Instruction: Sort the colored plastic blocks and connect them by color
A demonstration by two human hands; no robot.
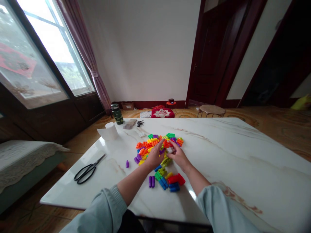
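A pile of small colourful plastic pieces (148, 143), rounded and bullet-like, lies on the white marble-patterned table (243, 152). Over the pile's middle is my left hand (155, 156), thumb and fingers apart, and I make out nothing held in it. Facing it from the right, my right hand (181, 158) has a whitish plastic piece (170, 149) at its fingertips. Nearer my body lie red pieces (176, 179), blue pieces (174, 187) and a purple pair (151, 182). One purple piece (127, 164) lies apart on the left. The hands hide part of the pile.
Black-handled scissors (87, 171) lie at the table's left. Farther back are a paper roll (110, 131), a camouflage flask (117, 114), a blurred flat object (130, 124), dark keys (140, 123) and white pieces (141, 134). A stool (212, 110) stands beyond the table.
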